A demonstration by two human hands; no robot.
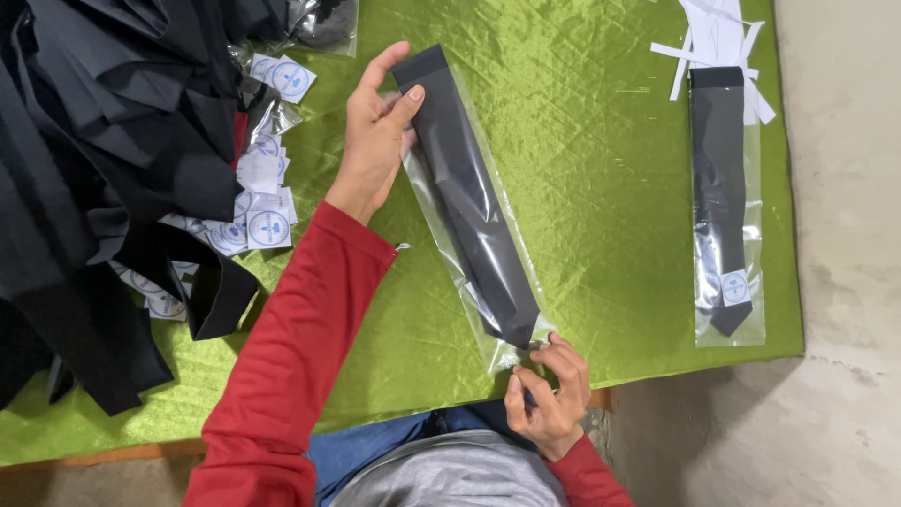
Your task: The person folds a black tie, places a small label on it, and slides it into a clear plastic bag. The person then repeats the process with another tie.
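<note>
Shiny green cloth [601,169] over table; grey concrete floor [845,282] at right.

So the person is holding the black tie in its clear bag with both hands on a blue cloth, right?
Not quite: the cloth is green, not blue. The head view shows it. The rest holds: the left hand grips the top of the black tie in its clear bag, and the right hand pinches the bottom end.
</note>
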